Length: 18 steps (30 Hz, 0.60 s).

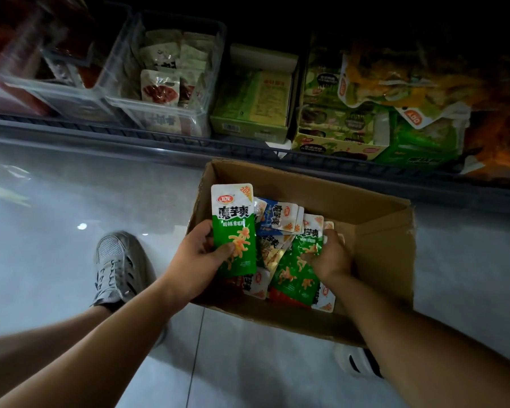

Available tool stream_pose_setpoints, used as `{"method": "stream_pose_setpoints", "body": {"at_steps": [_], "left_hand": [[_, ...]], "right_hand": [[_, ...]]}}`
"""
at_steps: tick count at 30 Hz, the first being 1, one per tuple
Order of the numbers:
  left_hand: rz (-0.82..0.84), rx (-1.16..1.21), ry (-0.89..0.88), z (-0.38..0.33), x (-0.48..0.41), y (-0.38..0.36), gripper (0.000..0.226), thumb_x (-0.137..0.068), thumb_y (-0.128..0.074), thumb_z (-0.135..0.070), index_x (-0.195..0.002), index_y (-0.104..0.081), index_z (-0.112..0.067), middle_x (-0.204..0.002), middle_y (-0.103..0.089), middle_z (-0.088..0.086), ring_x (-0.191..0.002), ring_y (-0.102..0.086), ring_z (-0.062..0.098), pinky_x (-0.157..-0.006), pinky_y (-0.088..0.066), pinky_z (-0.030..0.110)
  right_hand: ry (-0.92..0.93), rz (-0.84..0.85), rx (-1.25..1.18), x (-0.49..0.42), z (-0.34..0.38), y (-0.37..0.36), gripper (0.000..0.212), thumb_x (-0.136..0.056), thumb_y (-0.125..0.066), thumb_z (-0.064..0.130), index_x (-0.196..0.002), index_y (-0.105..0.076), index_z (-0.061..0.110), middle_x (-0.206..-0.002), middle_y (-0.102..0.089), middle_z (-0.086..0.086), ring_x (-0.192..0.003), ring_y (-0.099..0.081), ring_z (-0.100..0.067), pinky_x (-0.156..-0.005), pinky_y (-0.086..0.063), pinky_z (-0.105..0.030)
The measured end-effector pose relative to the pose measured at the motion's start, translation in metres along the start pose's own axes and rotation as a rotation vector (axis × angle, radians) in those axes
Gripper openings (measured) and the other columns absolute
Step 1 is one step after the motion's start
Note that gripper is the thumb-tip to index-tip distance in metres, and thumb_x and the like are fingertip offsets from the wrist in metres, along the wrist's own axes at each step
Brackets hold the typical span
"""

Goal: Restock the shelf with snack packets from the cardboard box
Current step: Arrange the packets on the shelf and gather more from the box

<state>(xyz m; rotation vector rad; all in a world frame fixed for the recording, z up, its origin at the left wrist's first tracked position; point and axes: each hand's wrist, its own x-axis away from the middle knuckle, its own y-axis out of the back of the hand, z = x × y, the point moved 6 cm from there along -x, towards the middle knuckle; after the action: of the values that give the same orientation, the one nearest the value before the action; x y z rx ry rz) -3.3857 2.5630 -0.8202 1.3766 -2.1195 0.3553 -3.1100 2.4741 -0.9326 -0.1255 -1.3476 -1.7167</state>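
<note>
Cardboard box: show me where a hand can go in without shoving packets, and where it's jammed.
Bare floor lies between the packet pile and the right wall of the cardboard box, plus a thin strip along the far wall. The left and near part is crowded: overlapping packets, the left hand holding a green packet, the right hand gripping into the pile.

An open brown cardboard box (pixel 380 240) is seen on the floor, set just below the shelf (pixel 159 136) at twelve o'clock, its three o'clock rim torn ragged. A green-and-white snack packet (pixel 233 231) is held upright over the box's nine o'clock wall, pinched by the left hand (pixel 195 260). A heap of packets (pixel 280 222), blue, green and red, is piled loosely toward the nine o'clock side, overlapping at all angles. A green packet (pixel 295 275) in it is gripped by the right hand (pixel 330 257).
</note>
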Motion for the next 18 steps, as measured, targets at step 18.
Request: {"method": "stream_pose_setpoints", "body": {"at_steps": [18], "left_hand": [[0.097,0.173,0.004,-0.032,0.024,-0.023,0.039,-0.094,-0.072,-0.022,-0.128,-0.052,-0.024,-0.117,-0.074,-0.001,-0.1,-0.075,0.015,-0.077,-0.062,0.028]], "right_hand": [[0.322,0.288,-0.521,0.101,0.122,0.06,0.019,-0.094,-0.068,0.025,-0.112,-0.067,0.032,-0.107,-0.074,0.005,-0.1,-0.071,-0.012,-0.091,-0.056,-0.038]]}}
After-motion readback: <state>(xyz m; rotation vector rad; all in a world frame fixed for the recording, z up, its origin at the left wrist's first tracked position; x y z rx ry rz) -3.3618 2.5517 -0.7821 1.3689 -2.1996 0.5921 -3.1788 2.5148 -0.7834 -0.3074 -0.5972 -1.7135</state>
